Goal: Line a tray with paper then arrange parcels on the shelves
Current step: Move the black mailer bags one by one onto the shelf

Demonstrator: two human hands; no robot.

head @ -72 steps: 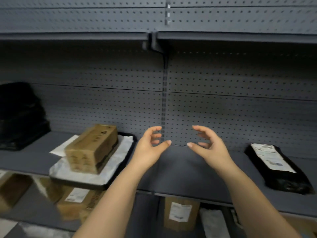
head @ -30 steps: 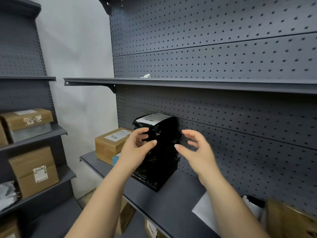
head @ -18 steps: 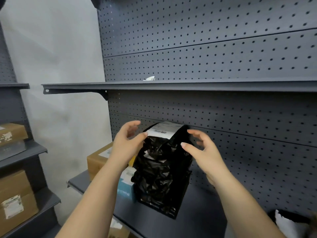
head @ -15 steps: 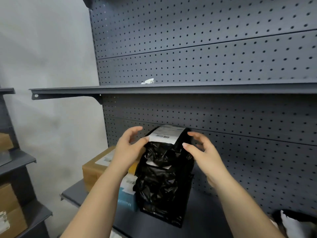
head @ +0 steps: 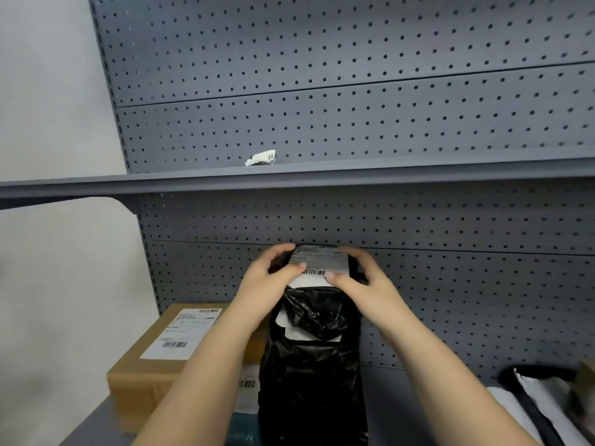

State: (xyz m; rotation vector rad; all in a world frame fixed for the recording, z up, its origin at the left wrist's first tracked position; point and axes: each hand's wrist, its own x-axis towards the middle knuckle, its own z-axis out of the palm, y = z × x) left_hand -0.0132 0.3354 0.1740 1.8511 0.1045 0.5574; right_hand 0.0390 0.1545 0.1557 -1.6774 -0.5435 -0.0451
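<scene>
Black parcel [head: 312, 365] stands upright on the lower shelf [head: 396, 413], close to the grey pegboard back panel [head: 354, 75], and it sits in the middle of my head view. Its plastic wrap is crinkled, and a white shipping label [head: 318, 263] with a barcode folds over its top edge.

I see both hands on that top end. The left hand [head: 267, 284] grips the left upper corner, fingers curled over the far side and thumb pressed on the near edge of the label. The right hand [head: 363, 284] grips the right upper corner the same way, its thumb tip on the label just beside the left thumb. Both forearms reach in from the near edge.

Left of the parcel lies a cardboard box [head: 154, 365], flat on the same shelf, with a white label on its upper face. The left forearm crosses in front of it. Between the box and the parcel, low down, I can make out a teal carton [head: 241, 436] with a barcode sticker above it; I cannot tell more.

At the near right corner a black-rimmed tray [head: 531, 370] holds white paper [head: 544, 394], with a blurred brown shape at the frame edge.

Above, the upper shelf [head: 289, 178] runs across the view. A small crumpled white tag [head: 261, 157] lies on it against the panel. A pale wall [head: 48, 91] fills the left side.
</scene>
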